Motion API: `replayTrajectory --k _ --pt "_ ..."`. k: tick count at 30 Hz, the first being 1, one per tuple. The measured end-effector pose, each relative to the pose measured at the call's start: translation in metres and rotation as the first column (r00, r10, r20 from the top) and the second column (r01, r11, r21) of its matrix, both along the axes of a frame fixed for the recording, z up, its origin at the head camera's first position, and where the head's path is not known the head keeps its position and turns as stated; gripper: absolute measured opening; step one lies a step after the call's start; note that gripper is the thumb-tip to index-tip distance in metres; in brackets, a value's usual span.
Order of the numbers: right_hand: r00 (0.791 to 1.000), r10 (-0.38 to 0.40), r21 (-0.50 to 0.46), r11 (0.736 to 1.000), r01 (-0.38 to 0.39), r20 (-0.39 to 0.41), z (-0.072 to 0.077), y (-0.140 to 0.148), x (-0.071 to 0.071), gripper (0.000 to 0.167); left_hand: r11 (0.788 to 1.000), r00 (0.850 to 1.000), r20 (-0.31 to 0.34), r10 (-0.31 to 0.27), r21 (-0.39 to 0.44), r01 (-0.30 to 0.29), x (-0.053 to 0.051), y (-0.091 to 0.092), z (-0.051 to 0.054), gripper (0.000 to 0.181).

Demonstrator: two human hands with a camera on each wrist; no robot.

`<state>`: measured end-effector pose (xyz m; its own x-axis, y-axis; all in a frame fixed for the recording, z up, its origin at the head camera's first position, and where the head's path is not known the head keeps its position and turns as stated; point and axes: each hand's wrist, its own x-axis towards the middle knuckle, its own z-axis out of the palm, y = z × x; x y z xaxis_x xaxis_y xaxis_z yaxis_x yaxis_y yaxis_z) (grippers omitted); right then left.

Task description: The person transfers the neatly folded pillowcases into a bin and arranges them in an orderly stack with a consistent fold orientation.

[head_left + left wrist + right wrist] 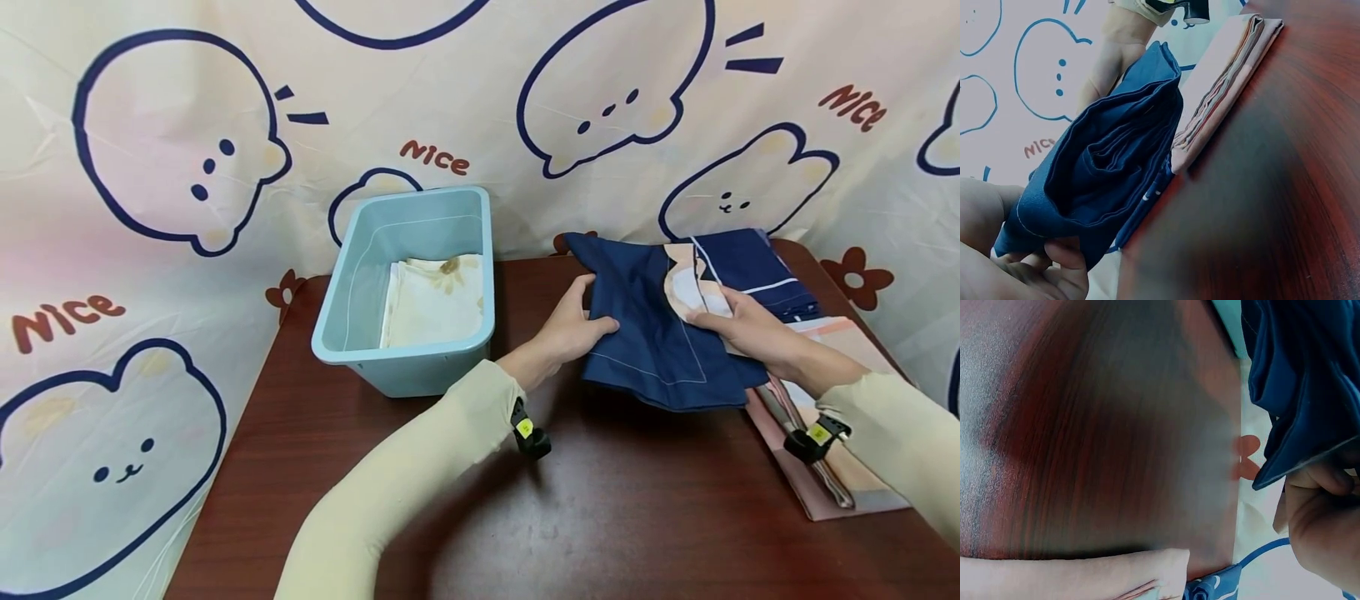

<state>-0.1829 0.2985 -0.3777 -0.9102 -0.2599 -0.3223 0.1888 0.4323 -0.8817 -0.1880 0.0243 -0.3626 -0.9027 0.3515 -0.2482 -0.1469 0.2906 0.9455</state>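
Note:
A folded dark blue cloth (637,333) with a pale printed patch is held above the table between both hands. At its left edge my left hand (573,329) grips it, thumb on the near side; the left wrist view shows those fingers (1066,262) curled at the cloth's (1110,156) lower end, with layered folds facing the camera. My right hand (750,329) pinches the right side near the patch, thumb on top. In the right wrist view, the right hand (1325,519) holds the cloth (1316,381) from below, its fingers partly hidden.
A light blue bin (412,367) stands left of the hands, with a cream floral cloth (438,304) inside. At the table's (600,517) right lie a folded navy cloth (780,287) and a folded pink and beige cloth (862,492). A printed curtain (525,208) hangs behind.

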Motion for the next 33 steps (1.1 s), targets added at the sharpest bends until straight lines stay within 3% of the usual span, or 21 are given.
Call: replayTrajectory --k 14,21,28,33 --pt "1.000 0.012 -0.042 0.999 -0.012 -0.003 0.013 -0.005 0.007 0.074 1.000 0.999 -0.043 -0.006 -0.001 0.006 0.011 -0.002 0.016 0.073" --pt "0.998 0.032 0.030 0.999 -0.030 -0.053 0.022 -0.011 0.008 0.073 1.000 0.999 -0.052 -0.015 0.006 0.015 0.013 -0.004 0.024 0.071" --pt "0.998 0.040 -0.014 0.999 -0.041 -0.048 0.030 -0.013 0.008 0.068 1.000 0.998 -0.060 -0.023 0.013 0.024 0.016 -0.007 0.035 0.071" --pt "0.997 0.054 0.007 0.999 -0.053 -0.063 0.035 -0.017 0.008 0.071 0.999 0.997 -0.062 -0.038 0.030 0.040 0.019 -0.011 0.042 0.072"
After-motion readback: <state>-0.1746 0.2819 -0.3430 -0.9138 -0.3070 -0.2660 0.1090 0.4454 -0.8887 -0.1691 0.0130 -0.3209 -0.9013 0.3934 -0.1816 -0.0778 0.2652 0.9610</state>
